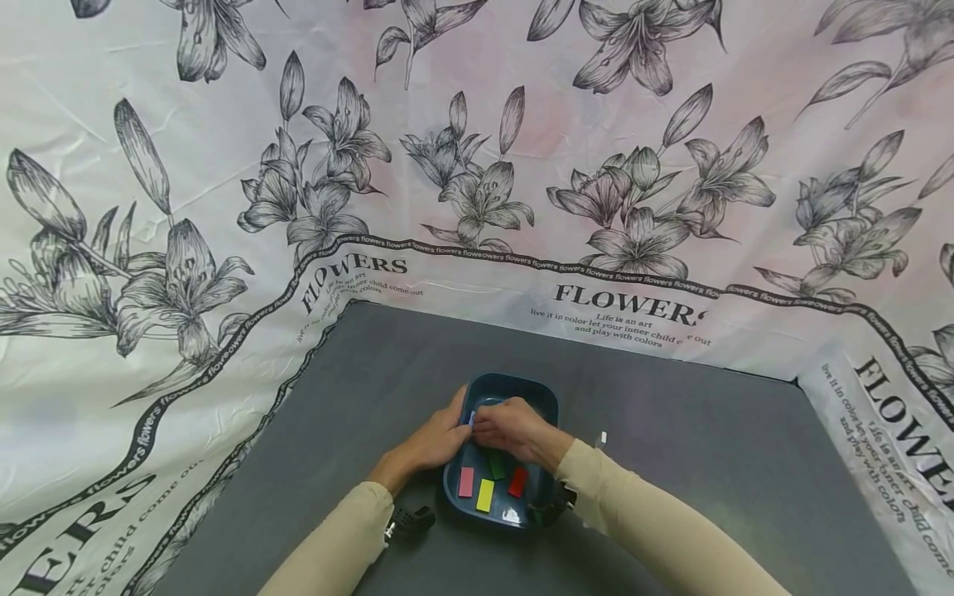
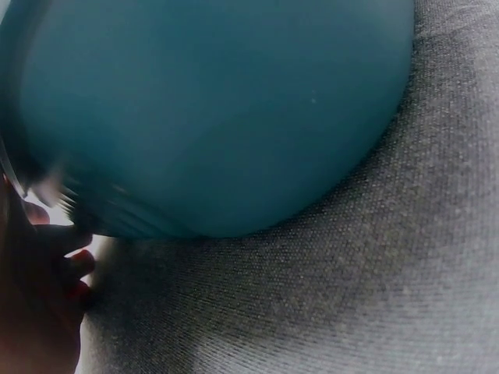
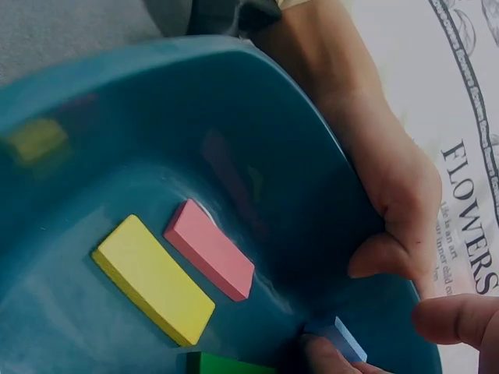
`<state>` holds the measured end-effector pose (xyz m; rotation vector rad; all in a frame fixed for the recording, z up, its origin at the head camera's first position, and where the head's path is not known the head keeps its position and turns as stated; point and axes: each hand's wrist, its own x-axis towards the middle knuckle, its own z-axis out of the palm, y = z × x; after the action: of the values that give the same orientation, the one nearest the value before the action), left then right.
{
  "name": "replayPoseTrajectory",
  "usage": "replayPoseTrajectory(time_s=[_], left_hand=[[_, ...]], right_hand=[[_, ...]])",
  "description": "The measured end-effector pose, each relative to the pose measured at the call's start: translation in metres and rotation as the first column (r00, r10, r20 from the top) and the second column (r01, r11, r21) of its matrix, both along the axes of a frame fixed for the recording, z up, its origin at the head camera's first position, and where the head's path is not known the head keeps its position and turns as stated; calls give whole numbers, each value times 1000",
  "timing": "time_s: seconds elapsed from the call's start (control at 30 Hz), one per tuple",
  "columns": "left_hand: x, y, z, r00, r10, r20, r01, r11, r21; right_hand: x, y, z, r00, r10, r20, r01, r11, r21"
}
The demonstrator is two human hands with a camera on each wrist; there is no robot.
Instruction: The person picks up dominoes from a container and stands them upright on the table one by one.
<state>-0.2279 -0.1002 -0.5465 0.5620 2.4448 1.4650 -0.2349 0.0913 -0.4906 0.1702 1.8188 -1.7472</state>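
Note:
A dark blue plastic tub (image 1: 553, 397) stands on the grey table. My left hand (image 1: 436, 434) grips its left side, thumb hooked over the rim and fingers on the outer wall. Inside the tub, my right hand (image 1: 514, 426) touches a small blue block (image 3: 343, 339) near the left wall with a fingertip. The right thumb (image 3: 456, 319) is held apart from that block. Lower in the tub lie a pink block (image 1: 465, 482), a yellow block (image 1: 484, 495), a red block (image 1: 517, 482) and a green block (image 1: 495, 465), the last partly covered by the right hand.
The grey tabletop (image 1: 671, 463) extends around the tub. White cloth (image 1: 477, 281) with printed flowers hangs behind and along both sides. A dark wrist device (image 1: 412, 520) is by the left wrist. A small white object (image 1: 604, 436) shows beside the right forearm.

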Motion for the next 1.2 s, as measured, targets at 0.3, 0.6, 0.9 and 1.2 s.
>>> replayPoseTrajectory(time_s=[0.3, 0.6, 0.9, 1.2], left_hand=[[-1, 0, -3, 1000, 2, -14, -2, 1000, -15], [-2, 0, -2, 1000, 7, -5, -7, 1000, -10], [-2, 0, -1, 1000, -6, 10, 6, 1000, -17], [-2, -1, -3, 1000, 1, -28, -2, 999, -37]], right_hand=[[-8, -2, -7, 999, -38, -7, 38, 999, 6], [-13, -5, -12, 998, -54, -40, 55, 998, 23], [-18, -6, -12, 998, -47, -48, 49, 998, 43], [-17, -8, -14, 993, -50, -110, 57, 996, 63]])
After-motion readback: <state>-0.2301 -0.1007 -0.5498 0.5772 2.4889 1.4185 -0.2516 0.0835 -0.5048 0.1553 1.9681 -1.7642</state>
